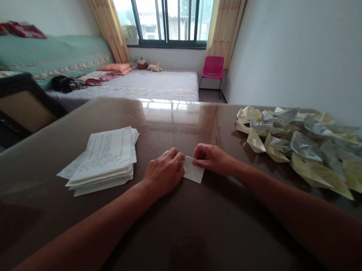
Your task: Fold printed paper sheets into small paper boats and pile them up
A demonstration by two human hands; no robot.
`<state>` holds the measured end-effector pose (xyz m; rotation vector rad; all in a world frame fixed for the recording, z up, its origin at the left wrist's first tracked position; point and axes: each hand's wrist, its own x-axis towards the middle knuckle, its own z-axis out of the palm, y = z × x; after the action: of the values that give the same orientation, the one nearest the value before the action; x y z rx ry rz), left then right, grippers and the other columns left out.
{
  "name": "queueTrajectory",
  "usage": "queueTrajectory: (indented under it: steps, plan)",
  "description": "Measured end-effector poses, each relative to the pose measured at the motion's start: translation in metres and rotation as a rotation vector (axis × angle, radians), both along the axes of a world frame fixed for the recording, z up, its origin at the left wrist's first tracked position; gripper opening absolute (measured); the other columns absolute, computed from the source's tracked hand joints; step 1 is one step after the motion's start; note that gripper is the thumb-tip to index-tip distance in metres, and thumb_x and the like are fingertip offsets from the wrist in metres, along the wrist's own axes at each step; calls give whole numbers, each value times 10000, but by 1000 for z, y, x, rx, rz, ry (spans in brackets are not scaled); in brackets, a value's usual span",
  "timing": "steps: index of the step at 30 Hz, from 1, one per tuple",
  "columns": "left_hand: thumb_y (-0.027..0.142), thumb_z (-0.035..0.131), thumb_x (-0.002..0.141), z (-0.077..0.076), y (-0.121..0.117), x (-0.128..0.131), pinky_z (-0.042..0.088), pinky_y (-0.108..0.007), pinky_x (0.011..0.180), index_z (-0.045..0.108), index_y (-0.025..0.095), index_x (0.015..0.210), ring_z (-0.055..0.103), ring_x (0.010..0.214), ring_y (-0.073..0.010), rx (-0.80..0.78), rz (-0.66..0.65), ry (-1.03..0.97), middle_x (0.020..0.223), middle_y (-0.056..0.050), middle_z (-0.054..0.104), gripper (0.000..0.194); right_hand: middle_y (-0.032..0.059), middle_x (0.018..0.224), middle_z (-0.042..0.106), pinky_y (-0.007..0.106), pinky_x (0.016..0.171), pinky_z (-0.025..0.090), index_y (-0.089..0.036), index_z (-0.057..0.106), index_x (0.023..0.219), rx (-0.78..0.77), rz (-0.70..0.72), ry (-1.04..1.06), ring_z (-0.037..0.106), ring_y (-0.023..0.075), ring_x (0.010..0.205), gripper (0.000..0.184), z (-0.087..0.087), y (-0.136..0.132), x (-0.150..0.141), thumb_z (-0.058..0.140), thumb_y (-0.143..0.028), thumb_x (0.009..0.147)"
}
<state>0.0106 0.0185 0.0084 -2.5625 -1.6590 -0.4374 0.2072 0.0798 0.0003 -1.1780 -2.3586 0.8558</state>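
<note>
A small folded piece of white paper (pixel 194 171) is between my two hands, at the middle of the brown table. My left hand (pixel 166 170) is closed at the paper's left edge, its fingers curled and partly hiding that side. On the upper right edge, my right hand (pixel 214 158) pinches the paper between thumb and forefinger. To the left lies a stack of printed paper sheets (pixel 105 156), slightly fanned out. On the right sit several folded paper boats (pixel 305 144), some yellowish and some printed, crowded close together.
The glossy table (pixel 184 230) reflects the window (pixel 168 14). Beyond its far edge are a bed (pixel 162 81) with pillows and cloths, and a pink chair (pixel 212 68) by the white wall. A dark cabinet (pixel 16 105) stands at the left.
</note>
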Motion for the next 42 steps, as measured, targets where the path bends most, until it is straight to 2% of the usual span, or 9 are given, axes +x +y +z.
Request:
queueTrajectory:
  steps: [3,10,14,18,21,24,33,38,42]
  plan:
    - [378,501,894,-5,9,-2,463,-270,691,591,214,1116,588,758,-134,-71,8,-251,1018,-32,621,290,-14,767,627,233,639,447,-184,549,864,-48,67,195,585,114,704,163,1,-3,-4,650,-281,780]
    - [367,537,864,-9,24,-9,456,-227,578,615,149,861,583,634,-125,-321,-14,-812,693,-3,623,232,55,981,648,276,696,499,-174,522,1023,-135,-98,445,612,140,799,424,-6,2,-7,725,-369,706]
    - [352,558,839,-15,26,-7,503,-240,575,509,158,853,635,684,-145,-475,-83,-1066,741,-9,628,201,4,817,649,252,612,479,-176,521,1004,-157,-85,430,601,138,693,414,-10,3,-9,722,-376,703]
    - [286,595,815,-18,24,-7,529,-310,730,525,170,961,617,889,-181,-206,-47,-856,945,-52,629,200,13,819,632,248,652,427,-185,569,904,286,-104,172,566,137,726,112,-3,-6,-7,571,-275,838]
    - [245,615,806,-16,22,-9,496,-356,832,549,191,1061,534,1024,-217,93,-78,-520,1091,-73,589,269,60,935,642,304,762,379,-188,604,935,639,-1,-165,544,191,894,104,4,-14,-5,521,-219,881]
    - [234,536,874,-15,20,-12,463,-351,861,605,206,987,519,986,-209,121,-227,-236,1014,-54,614,136,73,949,646,326,771,345,-190,609,991,755,105,-388,533,215,926,134,9,-17,-3,522,-239,901]
    - [295,453,933,-17,18,-15,452,-284,797,671,233,939,558,902,-169,-24,-294,-124,936,-32,647,227,20,971,673,257,751,381,-248,679,985,357,360,-230,585,155,886,161,15,10,23,560,-255,877]
    - [308,446,929,-19,22,-12,457,-289,791,666,214,942,582,887,-174,-60,-188,-234,918,-39,666,239,24,839,686,235,675,410,-185,700,910,126,215,-66,593,127,720,206,3,19,24,547,-320,879]
    - [336,446,923,-23,27,-8,464,-310,805,622,234,1110,608,897,-184,-100,-46,-328,943,-29,678,276,0,767,678,232,643,403,-190,659,922,119,50,-78,587,126,683,168,-3,16,17,543,-298,868]
